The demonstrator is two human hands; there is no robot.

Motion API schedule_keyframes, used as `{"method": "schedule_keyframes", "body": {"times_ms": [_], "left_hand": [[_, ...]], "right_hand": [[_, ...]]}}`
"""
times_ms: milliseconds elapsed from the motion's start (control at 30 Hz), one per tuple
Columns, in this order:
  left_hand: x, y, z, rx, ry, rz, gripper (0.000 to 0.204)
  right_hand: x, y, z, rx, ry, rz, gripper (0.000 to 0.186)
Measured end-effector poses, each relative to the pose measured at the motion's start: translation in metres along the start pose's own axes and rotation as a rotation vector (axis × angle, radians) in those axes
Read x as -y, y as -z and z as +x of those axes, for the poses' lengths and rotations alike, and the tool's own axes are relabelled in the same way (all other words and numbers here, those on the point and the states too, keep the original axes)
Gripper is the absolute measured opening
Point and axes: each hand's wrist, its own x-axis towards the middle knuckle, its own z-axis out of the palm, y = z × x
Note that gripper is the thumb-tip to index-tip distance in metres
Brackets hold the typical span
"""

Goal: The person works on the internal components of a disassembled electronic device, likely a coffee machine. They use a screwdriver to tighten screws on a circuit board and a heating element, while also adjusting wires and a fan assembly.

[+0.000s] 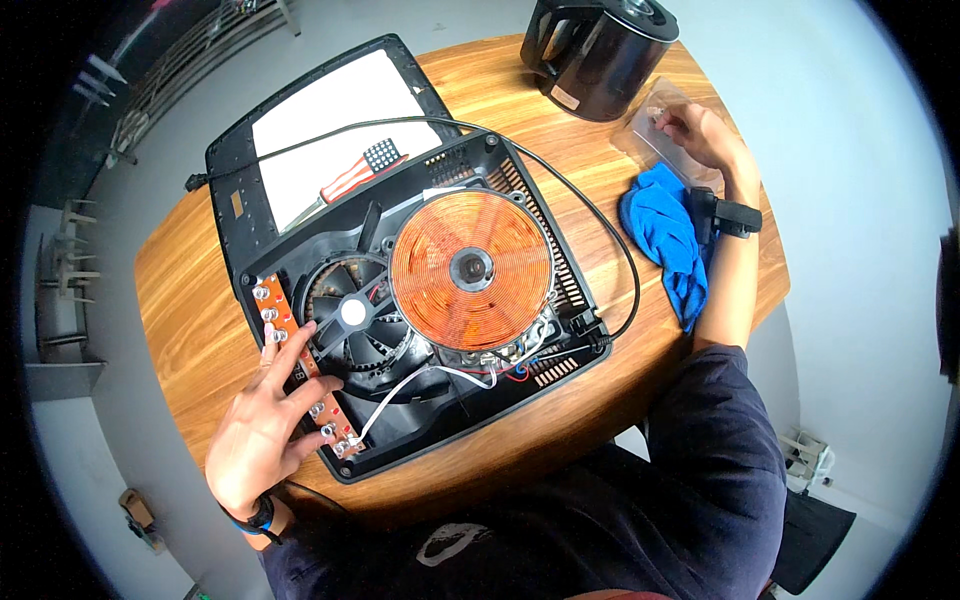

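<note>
On the wooden table lies an opened induction cooker base (450,430), with a round copper coil (430,285) and a black fan (353,313) exposed. My left hand (255,425) rests with fingers spread over the narrow orange circuit board (277,305) along the left side of the base. A white cable (400,385) runs from the lower end of this board toward the coil's underside. Over a clear plastic tray or bag (640,138) at the far right, my right hand (703,138) has its fingertips pinched together. Whatever they hold is too small to make out.
Behind the base lies the cooker's black cover (230,200) with a white sheet (320,120), and a red-and-white handled screwdriver (348,183) on top. A black power cord (600,215) arches across. The black kettle (600,60) stands far right, and a blue cloth (665,225) lies by my right forearm.
</note>
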Motion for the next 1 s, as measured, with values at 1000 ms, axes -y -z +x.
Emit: {"method": "schedule_keyframes", "body": {"times_ms": [1000], "left_hand": [[-0.004, 0.0, -0.001, -0.02, 0.029, 0.013, 0.064]], "right_hand": [[0.016, 0.012, -0.002, 0.125, -0.032, 0.086, 0.01]]}}
